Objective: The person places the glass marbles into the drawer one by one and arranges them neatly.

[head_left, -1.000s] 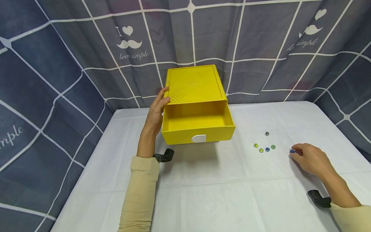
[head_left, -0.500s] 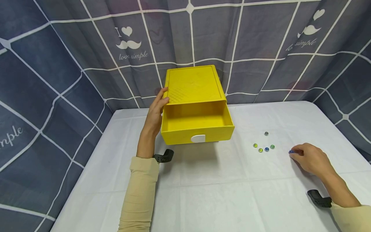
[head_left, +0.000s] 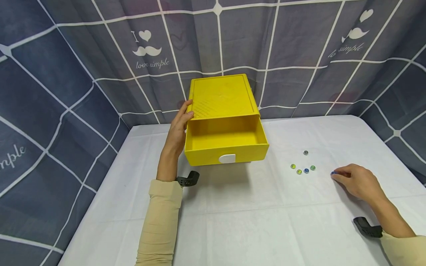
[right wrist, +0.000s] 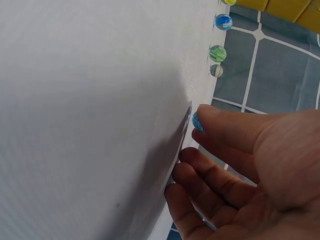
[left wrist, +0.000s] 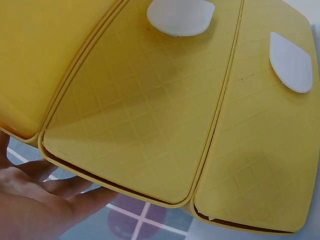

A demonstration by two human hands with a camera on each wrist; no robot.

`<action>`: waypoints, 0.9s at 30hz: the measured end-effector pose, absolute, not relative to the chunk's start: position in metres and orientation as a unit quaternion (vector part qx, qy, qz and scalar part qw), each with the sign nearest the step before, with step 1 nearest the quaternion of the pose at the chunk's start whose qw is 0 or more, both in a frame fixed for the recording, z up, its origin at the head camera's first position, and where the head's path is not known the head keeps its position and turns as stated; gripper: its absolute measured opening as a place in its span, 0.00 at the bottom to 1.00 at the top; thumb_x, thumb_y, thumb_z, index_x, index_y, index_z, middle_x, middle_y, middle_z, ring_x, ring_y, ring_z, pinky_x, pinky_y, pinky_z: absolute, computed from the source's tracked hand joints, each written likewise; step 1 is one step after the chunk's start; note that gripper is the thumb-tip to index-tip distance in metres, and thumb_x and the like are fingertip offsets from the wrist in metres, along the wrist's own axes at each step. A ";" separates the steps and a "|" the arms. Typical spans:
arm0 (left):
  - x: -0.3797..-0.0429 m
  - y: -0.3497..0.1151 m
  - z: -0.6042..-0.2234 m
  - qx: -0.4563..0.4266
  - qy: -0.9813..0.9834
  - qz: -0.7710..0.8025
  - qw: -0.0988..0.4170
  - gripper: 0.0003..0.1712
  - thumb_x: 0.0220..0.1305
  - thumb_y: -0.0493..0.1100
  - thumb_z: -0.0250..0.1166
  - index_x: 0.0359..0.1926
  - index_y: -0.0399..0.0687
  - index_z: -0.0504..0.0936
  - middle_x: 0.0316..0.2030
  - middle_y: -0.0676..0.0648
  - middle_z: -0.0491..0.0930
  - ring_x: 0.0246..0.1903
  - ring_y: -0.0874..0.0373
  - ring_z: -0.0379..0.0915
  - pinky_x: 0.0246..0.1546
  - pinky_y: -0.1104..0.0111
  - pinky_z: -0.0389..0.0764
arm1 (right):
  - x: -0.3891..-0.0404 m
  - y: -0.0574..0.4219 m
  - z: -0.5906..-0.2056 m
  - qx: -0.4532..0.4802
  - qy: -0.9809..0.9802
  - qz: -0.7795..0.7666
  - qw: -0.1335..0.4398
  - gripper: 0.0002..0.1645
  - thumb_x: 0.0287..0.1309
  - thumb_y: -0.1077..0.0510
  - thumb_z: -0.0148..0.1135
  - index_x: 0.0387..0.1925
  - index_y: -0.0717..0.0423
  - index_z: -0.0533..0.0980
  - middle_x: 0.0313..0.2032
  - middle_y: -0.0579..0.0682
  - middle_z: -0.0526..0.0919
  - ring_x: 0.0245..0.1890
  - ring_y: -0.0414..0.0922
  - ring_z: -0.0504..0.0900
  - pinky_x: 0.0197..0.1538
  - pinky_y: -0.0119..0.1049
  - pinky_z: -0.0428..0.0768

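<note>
A yellow drawer unit (head_left: 223, 96) stands at the back of the table, its top drawer (head_left: 229, 138) pulled out and bare inside. My left hand (head_left: 177, 135) touches the unit's left side with fairly straight fingers. In the left wrist view, two closed drawers (left wrist: 135, 100) with white handles show beside that hand. On the right, my right hand (head_left: 360, 183) pinches a blue marble (right wrist: 197, 121) between thumb and finger, close to the tabletop. Left of it lie another blue marble (head_left: 306, 170), a green marble (head_left: 313, 167), a greyish marble (head_left: 306, 152) and yellow-green marbles (head_left: 293, 166).
A white cloth (head_left: 239, 221) covers the table. Grey curtains (head_left: 299, 44) with white lines hang behind it and along both sides. The open drawer juts out toward the front over the cloth.
My right hand's grip on the blue marble has shifted slightly to the left. The left hand, the drawer unit and the loose marbles stay as they were.
</note>
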State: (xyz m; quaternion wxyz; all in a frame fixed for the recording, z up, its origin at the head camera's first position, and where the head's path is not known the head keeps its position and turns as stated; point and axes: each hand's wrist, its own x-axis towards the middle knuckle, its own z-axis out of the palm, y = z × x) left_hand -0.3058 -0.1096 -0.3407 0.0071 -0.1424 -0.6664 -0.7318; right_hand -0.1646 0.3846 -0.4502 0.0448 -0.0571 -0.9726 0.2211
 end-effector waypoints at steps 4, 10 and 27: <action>-0.305 -0.110 -0.340 -0.143 -0.666 -0.732 0.006 0.34 0.70 0.52 0.53 0.75 0.57 0.60 0.74 0.56 0.52 0.71 0.58 0.49 0.70 0.53 0.50 | -0.164 0.384 -0.450 -0.052 -0.971 0.226 0.055 0.19 0.59 0.61 0.65 0.45 0.76 0.79 0.44 0.74 0.77 0.42 0.68 0.74 0.42 0.63 0.70; -0.305 -0.110 -0.341 -0.143 -0.668 -0.731 0.007 0.33 0.70 0.52 0.53 0.75 0.57 0.60 0.74 0.56 0.52 0.72 0.59 0.48 0.70 0.53 0.50 | -0.164 0.385 -0.451 -0.051 -0.965 0.251 0.058 0.21 0.62 0.58 0.64 0.46 0.76 0.78 0.46 0.75 0.77 0.43 0.67 0.74 0.41 0.62 0.72; -0.306 -0.109 -0.341 -0.151 -0.670 -0.727 0.010 0.34 0.70 0.52 0.53 0.75 0.57 0.59 0.74 0.55 0.53 0.71 0.58 0.49 0.69 0.51 0.50 | -0.164 0.390 -0.454 -0.054 -0.957 0.281 0.049 0.23 0.65 0.55 0.62 0.49 0.73 0.78 0.47 0.73 0.79 0.45 0.65 0.75 0.40 0.56 0.72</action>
